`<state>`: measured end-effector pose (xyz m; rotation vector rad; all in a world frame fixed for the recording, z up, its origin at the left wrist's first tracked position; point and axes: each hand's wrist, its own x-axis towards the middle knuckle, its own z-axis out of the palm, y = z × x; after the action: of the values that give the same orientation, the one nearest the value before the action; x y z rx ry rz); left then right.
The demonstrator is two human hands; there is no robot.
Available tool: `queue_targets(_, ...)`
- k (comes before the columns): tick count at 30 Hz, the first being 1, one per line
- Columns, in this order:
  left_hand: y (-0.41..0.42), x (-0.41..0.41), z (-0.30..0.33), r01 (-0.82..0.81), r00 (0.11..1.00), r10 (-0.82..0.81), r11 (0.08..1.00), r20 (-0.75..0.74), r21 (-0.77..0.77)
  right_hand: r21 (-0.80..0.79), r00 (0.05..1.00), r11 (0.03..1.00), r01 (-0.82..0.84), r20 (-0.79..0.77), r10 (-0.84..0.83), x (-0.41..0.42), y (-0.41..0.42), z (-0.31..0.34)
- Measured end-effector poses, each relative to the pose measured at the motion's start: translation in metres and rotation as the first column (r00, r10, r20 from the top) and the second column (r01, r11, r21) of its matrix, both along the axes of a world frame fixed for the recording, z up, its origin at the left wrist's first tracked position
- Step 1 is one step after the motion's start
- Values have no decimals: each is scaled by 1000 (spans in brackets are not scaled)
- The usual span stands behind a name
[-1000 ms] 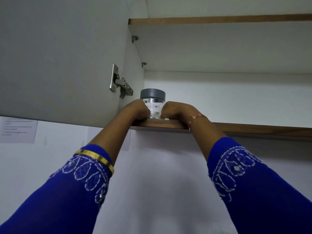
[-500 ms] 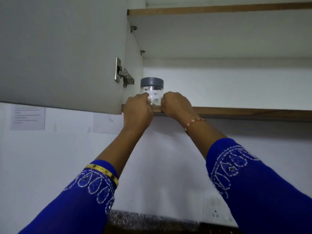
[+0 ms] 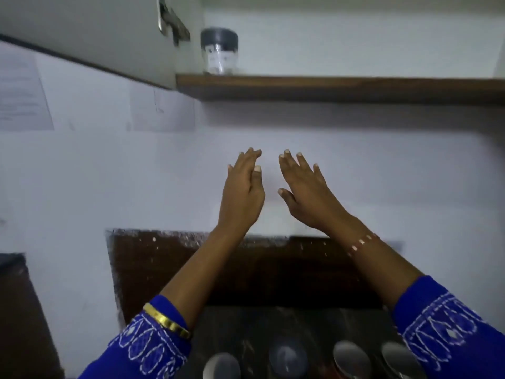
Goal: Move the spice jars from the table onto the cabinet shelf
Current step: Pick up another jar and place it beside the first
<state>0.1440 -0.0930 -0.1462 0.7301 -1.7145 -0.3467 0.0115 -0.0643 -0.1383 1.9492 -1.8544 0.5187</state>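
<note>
Cabinet shelf (image 3: 328,87) sitting well above both hands. Table (image 3: 273,324) lying below them, carrying four jar lids (image 3: 287,355). Left hand (image 3: 241,198), right hand (image 3: 308,198) hovering, fingers straight, gripping nothing. Placed spice jar (image 3: 219,51) standing near shelf edge. Risk: next jar nudging it off.

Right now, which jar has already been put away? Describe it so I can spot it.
Look at the brown cabinet shelf at the top. At its left end, beside the open door's hinge, stands one clear jar with a dark grey lid, the only jar up there.
</note>
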Motion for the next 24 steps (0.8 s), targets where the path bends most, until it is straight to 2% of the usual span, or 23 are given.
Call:
queue_targets(5,50,-24,-94,170,983,-182,958,33,230,126,985,992,9,168,-31,-27,60,-90)
queue_targets(10,88,-49,-169,269,950,-309,874,35,405,253,907,964,77,383,-173,-43,113,-164)
queue_targets(14,120,-64,-216,274,928,-369,775,56,570,353,825,928,117,486,-289,-47,152,-217)
queue_targets(20,156,-70,-288,320,871,-491,587,13,744,530,744,838,126,508,-434,-43,198,-283)
queue_targets(24,171,-68,-315,247,862,-506,435,8,866,610,672,790,65,559,-487,-40,212,-315)
